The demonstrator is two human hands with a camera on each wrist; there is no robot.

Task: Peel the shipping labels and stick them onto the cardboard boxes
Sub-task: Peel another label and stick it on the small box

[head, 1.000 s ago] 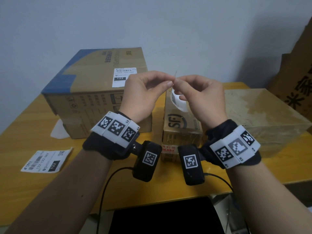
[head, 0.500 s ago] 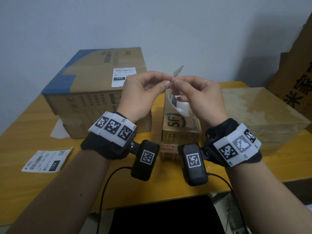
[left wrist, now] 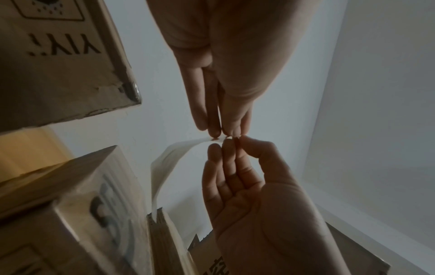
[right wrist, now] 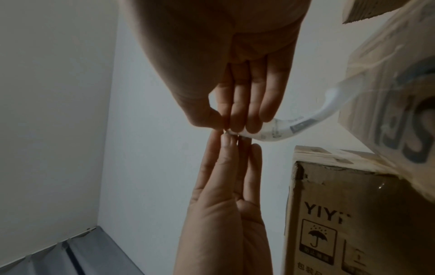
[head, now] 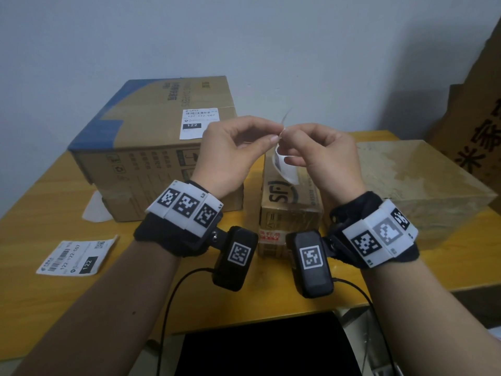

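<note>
My left hand (head: 230,150) and right hand (head: 325,156) pinch the shipping label (head: 284,166) at its top corner. It curls below my right fingers.

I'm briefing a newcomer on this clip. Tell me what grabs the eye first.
Both hands, left hand and right hand, pinch a curling white label at centre, raised above the narrow box. Behind on the left, the big box already wears a label; another label lies on the yellow table.

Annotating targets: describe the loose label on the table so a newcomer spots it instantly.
Start at the big blue-edged cardboard box on the yellow table. Nearer the camera, left of the left hand, lies the loose shipping label. It alone lies flat on the tabletop.
</note>
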